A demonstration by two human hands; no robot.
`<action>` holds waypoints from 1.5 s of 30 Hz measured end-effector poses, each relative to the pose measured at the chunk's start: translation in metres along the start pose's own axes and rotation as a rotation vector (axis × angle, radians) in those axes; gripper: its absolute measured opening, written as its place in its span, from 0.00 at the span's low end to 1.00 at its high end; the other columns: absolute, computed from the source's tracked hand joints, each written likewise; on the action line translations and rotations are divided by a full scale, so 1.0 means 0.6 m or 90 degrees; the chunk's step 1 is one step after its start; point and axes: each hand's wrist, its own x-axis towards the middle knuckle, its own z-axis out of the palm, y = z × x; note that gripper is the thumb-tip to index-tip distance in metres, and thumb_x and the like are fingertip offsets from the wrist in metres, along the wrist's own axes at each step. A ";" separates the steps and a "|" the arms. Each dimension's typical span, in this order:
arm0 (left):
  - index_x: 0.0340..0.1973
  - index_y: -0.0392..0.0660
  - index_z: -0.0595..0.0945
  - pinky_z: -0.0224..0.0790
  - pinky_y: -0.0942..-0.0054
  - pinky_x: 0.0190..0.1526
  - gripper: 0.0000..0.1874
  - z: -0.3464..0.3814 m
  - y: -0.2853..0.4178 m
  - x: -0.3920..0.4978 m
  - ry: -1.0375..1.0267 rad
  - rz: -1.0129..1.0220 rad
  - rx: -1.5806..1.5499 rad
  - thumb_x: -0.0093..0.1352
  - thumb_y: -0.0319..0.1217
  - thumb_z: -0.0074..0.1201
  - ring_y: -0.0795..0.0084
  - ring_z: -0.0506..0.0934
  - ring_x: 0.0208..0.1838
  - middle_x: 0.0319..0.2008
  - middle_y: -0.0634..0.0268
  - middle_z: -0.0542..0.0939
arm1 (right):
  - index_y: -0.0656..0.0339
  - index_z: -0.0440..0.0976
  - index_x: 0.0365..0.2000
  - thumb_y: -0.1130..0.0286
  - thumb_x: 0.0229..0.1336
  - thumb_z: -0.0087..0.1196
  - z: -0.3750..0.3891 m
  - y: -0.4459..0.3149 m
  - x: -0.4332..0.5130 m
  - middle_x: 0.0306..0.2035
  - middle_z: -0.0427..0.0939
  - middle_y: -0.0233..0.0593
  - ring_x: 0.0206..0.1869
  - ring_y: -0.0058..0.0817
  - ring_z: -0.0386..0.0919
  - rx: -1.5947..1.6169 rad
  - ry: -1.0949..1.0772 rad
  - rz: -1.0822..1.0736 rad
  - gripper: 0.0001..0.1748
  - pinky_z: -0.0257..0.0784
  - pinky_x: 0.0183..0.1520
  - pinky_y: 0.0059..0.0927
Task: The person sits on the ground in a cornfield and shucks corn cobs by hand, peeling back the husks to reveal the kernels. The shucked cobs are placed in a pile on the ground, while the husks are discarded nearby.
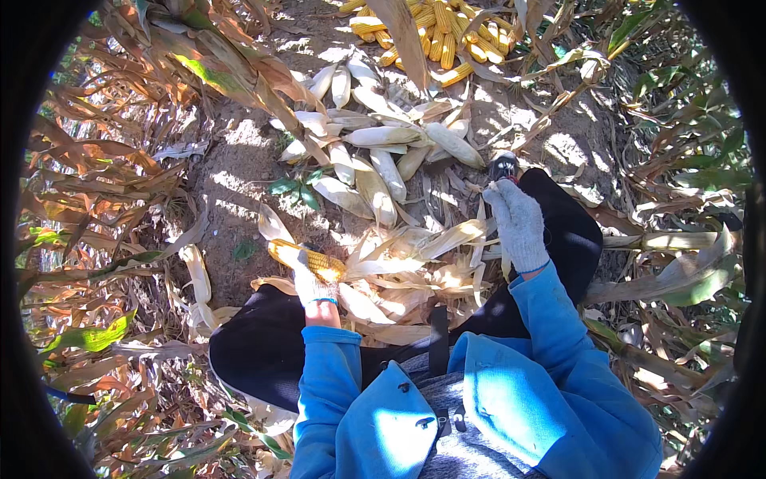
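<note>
My left hand (310, 280), in a pale knit glove, grips a yellow corn ear (326, 266) with its kernels bare. Loose dry husk leaves (389, 267) spread rightward from the ear's right end. My right hand (519, 224), gloved too, is raised over my right knee with its fingers curled closed. Thin strips of dry husk (481, 245) hang beside and below it and appear pinched in the fingers, though the palm side is hidden. Between my legs lies a heap of stripped husks (407, 296).
Ahead lie several corn ears still in pale husks (383, 136). Beyond them is a pile of bare yellow ears (443, 36). A leaning dry corn stalk (281, 114) crosses the upper left. Dry corn plants (108, 197) stand on both sides. A dark shoe (502, 163) shows past my right hand.
</note>
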 end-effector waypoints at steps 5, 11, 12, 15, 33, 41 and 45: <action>0.48 0.42 0.72 0.78 0.61 0.35 0.18 0.037 -0.038 -0.043 -0.117 0.080 0.080 0.68 0.38 0.54 0.61 0.79 0.36 0.36 0.60 0.75 | 0.66 0.71 0.53 0.65 0.57 0.62 0.065 -0.065 -0.019 0.47 0.79 0.53 0.51 0.40 0.78 0.084 -0.197 -0.076 0.26 0.71 0.54 0.33; 0.50 0.39 0.74 0.79 0.64 0.35 0.20 0.049 -0.028 -0.102 -0.303 0.072 0.078 0.66 0.36 0.54 0.62 0.80 0.34 0.36 0.57 0.78 | 0.59 0.56 0.67 0.60 0.63 0.54 0.214 -0.086 -0.062 0.63 0.66 0.54 0.62 0.44 0.70 0.148 -0.546 -0.134 0.36 0.67 0.63 0.35; 0.49 0.39 0.74 0.79 0.64 0.34 0.20 0.047 -0.015 -0.109 -0.295 0.074 0.089 0.66 0.37 0.54 0.62 0.80 0.33 0.35 0.57 0.78 | 0.59 0.61 0.64 0.60 0.63 0.54 0.218 -0.077 -0.067 0.60 0.70 0.53 0.59 0.42 0.72 0.106 -0.566 -0.158 0.32 0.68 0.61 0.36; 0.50 0.39 0.73 0.80 0.62 0.37 0.24 0.047 0.022 -0.123 -0.240 0.045 0.057 0.67 0.44 0.55 0.61 0.80 0.35 0.38 0.55 0.79 | 0.61 0.74 0.53 0.62 0.64 0.51 0.200 -0.036 -0.073 0.49 0.79 0.50 0.51 0.42 0.78 0.144 -0.569 -0.178 0.21 0.71 0.55 0.37; 0.58 0.44 0.68 0.74 0.52 0.50 0.37 0.052 -0.024 -0.139 -0.205 0.079 -0.065 0.63 0.55 0.59 0.55 0.77 0.46 0.43 0.55 0.76 | 0.63 0.66 0.58 0.55 0.62 0.54 0.263 -0.092 -0.141 0.44 0.77 0.39 0.44 0.26 0.72 0.501 -0.649 0.275 0.30 0.71 0.48 0.28; 0.61 0.57 0.69 0.74 0.53 0.47 0.28 -0.015 -0.034 -0.034 -0.061 -0.038 -0.054 0.70 0.54 0.48 0.57 0.75 0.46 0.48 0.61 0.74 | 0.57 0.70 0.54 0.70 0.65 0.46 0.206 -0.046 -0.167 0.47 0.78 0.49 0.47 0.38 0.78 0.138 -0.646 -0.239 0.17 0.71 0.49 0.38; 0.55 0.51 0.72 0.76 0.54 0.40 0.27 -0.001 -0.049 -0.058 -0.115 -0.029 -0.036 0.66 0.52 0.54 0.57 0.78 0.37 0.37 0.59 0.76 | 0.59 0.70 0.50 0.73 0.64 0.44 0.145 -0.080 -0.175 0.42 0.79 0.51 0.43 0.46 0.80 0.089 -0.555 -0.277 0.15 0.73 0.44 0.45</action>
